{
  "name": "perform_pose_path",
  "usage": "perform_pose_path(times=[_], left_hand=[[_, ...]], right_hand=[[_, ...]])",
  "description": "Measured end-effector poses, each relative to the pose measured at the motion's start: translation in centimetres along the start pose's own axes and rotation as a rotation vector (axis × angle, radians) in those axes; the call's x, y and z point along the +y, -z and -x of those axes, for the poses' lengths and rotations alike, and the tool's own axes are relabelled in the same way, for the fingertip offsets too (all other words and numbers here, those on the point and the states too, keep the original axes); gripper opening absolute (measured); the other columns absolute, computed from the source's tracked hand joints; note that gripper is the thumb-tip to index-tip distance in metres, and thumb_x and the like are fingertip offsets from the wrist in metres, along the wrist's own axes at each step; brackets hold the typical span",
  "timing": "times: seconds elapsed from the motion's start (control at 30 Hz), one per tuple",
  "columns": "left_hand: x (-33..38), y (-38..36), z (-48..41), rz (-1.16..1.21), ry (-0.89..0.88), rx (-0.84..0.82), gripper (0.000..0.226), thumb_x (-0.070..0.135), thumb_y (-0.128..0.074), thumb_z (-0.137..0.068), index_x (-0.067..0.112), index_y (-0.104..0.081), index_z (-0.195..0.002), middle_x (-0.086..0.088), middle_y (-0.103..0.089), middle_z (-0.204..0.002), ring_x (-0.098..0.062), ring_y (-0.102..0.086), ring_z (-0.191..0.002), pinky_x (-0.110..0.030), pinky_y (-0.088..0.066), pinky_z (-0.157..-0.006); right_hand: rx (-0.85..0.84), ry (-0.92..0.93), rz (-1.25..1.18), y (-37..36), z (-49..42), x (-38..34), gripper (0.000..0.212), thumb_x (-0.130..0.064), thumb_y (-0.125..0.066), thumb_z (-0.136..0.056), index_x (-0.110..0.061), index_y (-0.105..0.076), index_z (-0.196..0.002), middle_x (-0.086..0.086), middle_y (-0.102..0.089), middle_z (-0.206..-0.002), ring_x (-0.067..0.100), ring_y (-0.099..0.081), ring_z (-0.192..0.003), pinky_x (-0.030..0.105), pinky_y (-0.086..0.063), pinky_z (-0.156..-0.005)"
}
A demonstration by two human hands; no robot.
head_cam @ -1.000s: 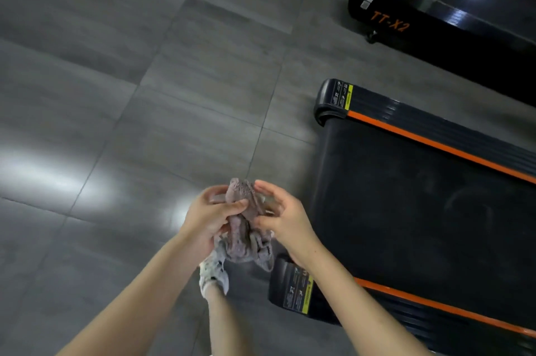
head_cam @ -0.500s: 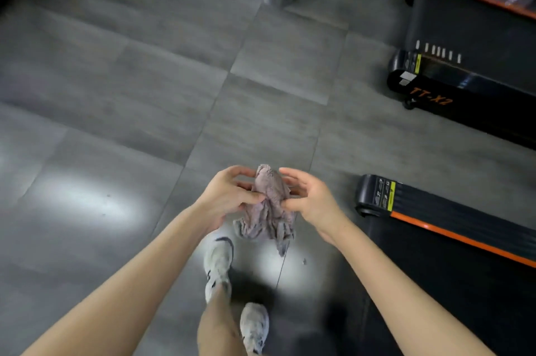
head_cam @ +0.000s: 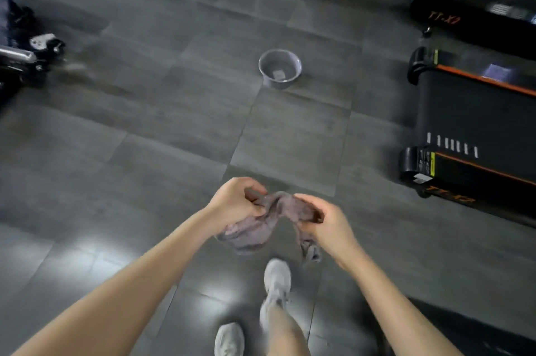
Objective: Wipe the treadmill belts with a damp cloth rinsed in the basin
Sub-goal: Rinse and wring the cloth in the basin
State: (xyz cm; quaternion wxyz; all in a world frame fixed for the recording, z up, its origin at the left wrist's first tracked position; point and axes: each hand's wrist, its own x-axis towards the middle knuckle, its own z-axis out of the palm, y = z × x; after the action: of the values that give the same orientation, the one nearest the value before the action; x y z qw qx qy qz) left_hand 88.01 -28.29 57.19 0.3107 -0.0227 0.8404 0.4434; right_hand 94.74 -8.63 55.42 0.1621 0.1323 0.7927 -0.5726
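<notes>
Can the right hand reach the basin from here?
Probably not yet: the basin sits on the floor well ahead of the right hand, which grips the cloth. Only floor lies between.

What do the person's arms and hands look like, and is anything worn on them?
The left forearm and the right forearm are bare; no sleeves are in view. The left hand and the right hand wear no gloves. I see no watch, bracelet or ring, though the picture is slightly blurred, so a thin ring could be missed.
</notes>
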Motion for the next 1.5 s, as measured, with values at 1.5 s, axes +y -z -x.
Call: perform_pose_path(times=[1.5], left_hand=[[2.0, 9.2, -114.9, -0.460, -0.010, 0.268, 0.016, 0.021, -0.051, -0.092, 0.020, -0.064, -0.101, -0.002, -0.068, -0.092, -0.024, -0.058, -0.087, -0.029, -0.038, -0.062]], right_hand=[[-0.267, 0.016, 0.593, 14.4, -117.0, 15.7, 0.049, -0.005, -0.045, -0.092, -0.031, -0.057, -0.132, -0.001, -0.060, -0.123, 0.022, -0.053, -0.117, 0.026, -0.040, -0.094]])
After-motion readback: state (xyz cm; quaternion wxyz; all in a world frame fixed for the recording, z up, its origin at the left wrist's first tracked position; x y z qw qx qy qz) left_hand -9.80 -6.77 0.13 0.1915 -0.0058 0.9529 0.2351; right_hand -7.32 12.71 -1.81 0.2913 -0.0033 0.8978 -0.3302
